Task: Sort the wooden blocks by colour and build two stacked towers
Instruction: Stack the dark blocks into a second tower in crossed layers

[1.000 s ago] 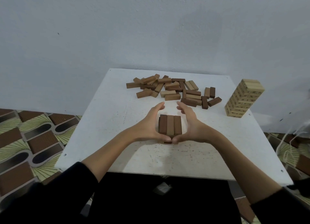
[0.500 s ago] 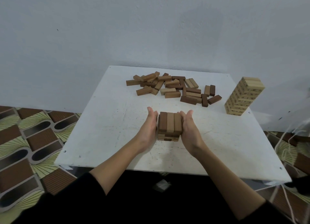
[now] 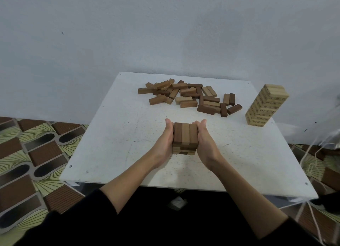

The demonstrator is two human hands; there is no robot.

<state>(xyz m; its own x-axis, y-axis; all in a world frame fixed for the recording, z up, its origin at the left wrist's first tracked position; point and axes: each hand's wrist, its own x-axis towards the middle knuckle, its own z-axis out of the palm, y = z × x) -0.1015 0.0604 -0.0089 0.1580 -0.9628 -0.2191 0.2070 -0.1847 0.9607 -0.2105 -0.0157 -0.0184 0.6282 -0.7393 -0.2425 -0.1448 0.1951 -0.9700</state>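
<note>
Thumbs moved off brown stack [image 3: 185,137], flat palms' grip flanking it

- The left hand [image 3: 164,142] is held flat at mid-frame, fingers straight, palm turned right.
- The right hand [image 3: 205,142] is held the same way, palm turned left.
</note>
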